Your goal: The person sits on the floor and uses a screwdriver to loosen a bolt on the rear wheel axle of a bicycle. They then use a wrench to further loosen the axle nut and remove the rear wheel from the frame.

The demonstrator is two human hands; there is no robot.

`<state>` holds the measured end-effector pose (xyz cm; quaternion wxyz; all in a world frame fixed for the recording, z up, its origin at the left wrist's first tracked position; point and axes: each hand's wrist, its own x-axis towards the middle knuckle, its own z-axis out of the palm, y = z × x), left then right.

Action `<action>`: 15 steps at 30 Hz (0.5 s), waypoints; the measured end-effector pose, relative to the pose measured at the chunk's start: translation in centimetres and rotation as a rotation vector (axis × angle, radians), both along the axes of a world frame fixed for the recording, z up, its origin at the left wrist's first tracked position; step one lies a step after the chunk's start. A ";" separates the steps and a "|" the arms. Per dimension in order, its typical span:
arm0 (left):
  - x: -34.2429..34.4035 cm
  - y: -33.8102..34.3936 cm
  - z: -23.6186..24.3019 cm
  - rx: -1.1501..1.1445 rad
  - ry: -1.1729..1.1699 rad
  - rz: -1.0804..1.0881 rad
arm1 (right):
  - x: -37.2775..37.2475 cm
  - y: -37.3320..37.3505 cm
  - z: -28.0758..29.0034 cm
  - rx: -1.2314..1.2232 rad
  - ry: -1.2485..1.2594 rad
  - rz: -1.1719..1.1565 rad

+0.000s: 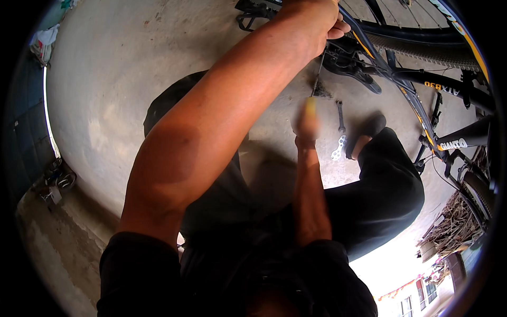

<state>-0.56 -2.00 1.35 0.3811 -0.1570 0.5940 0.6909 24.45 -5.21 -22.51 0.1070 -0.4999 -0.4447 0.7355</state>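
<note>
My right hand (306, 128), smeared by motion, is closed round the yellow handle of a screwdriver (310, 105). The thin shaft points up and away toward the crank and pedal area of a black bicycle (417, 119) with orange and white trim. My left arm crosses the view, and my left hand (334, 25) is at the bicycle beside the tyre. Its visible fingers are curled; what they grip is hidden. The shaft's tip lies close to the dark crank parts (346, 66), and its exact contact cannot be made out.
On the concrete floor (127, 79) lie a dark open-ended wrench (340, 115) and a silver multi-hole wrench (339, 148), near my right shoe (374, 125). A pedal (253, 18) shows at the top. A pile of sticks (457, 224) is at far right.
</note>
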 end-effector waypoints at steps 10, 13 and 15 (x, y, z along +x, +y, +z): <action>-0.1 0.0 -0.1 -0.004 -0.025 0.011 | -0.6 -0.9 0.3 0.200 -0.081 -0.067; 0.0 0.0 0.0 0.021 -0.028 0.011 | -1.0 -1.3 -0.6 0.785 -0.218 -0.020; 0.1 -0.3 0.0 0.028 -0.011 0.008 | -0.8 -1.1 -0.7 0.562 -0.287 0.010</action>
